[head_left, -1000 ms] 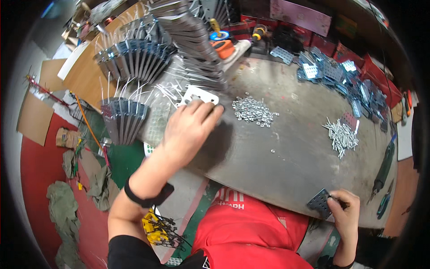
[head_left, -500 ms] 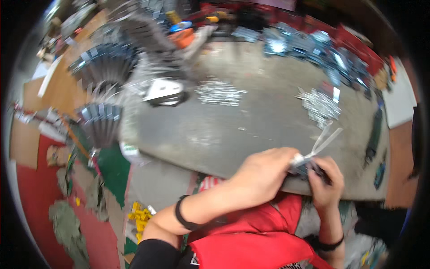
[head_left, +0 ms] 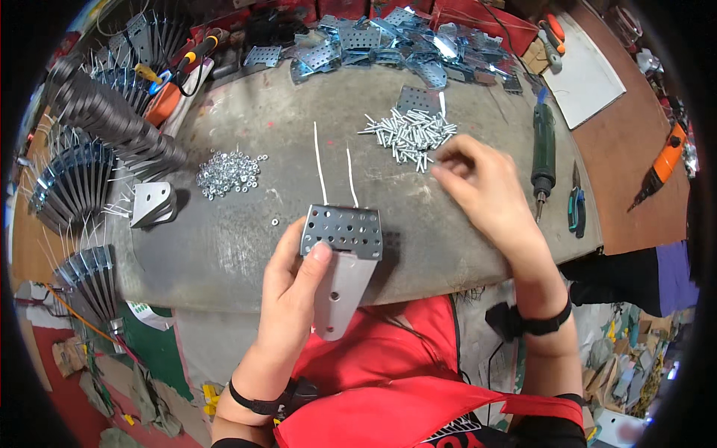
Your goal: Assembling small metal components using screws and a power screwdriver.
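Plate (head_left: 345, 226) and bracket (head_left: 349, 287) have nuts (head_left: 225, 173) leftward, screws (head_left: 409, 134) beyond; my left hand (head_left: 291, 287) pinches both parts, my right hand (head_left: 482, 179) is half-open beside the screws.

Shows moderately bright, diffuse light across the grey worktop (head_left: 202, 261), with darker recesses beyond its far edge. Displays a soft shadow on the surface just right of the perforated plate (head_left: 345, 222), and white-blue glare on the heaped metal plates (head_left: 361, 39). Renders the perforated plate and the pile of screws (head_left: 411, 134) crisply; softens the clutter (head_left: 635, 366) at the right rim. Bends straight edges toward the periphery, fading to black corners.
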Motion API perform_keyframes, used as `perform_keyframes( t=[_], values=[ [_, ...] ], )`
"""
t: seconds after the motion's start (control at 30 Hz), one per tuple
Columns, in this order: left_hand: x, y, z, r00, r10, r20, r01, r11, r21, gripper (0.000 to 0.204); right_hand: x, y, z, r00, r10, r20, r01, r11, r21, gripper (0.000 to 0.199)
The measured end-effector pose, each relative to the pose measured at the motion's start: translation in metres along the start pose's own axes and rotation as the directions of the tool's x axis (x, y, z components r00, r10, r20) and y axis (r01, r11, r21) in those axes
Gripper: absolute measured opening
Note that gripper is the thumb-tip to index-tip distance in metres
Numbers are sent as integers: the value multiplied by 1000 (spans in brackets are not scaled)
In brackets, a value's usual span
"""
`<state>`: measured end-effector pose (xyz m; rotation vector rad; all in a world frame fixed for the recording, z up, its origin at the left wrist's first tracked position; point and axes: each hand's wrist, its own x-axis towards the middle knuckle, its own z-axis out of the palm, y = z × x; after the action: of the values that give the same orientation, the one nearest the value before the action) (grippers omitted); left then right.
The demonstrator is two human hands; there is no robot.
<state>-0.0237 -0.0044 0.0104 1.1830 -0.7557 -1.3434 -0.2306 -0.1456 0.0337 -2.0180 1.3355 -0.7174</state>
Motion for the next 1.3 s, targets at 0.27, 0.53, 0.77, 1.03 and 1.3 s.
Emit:
perform_keyframes(
  t=[0.27,0.53,0.77,1.03,1.3],
  values=[
    [0,-2,-2,997,67,44,-64,996,-67,42,32,2,28,979,-181,92,202,816,-541,27],
    [-1,2,-6,999,24,21,-20,988,-155,42,17,-3,23,997,-61,-45,59,997,-46,21],
    [0,2,0,997,71,-14,-72,982,-176,38,-42,-36,37,954,-298,10,276,894,353,14],
    [2,-2,6,998,56,-41,-62,985,-163,34,-50,-37,43,782,-620,-63,596,774,-211,24],
    [-6,2,10,999,10,44,-3,988,-156,36,-40,-58,60,754,-626,-200,650,755,89,18]
  ],
)
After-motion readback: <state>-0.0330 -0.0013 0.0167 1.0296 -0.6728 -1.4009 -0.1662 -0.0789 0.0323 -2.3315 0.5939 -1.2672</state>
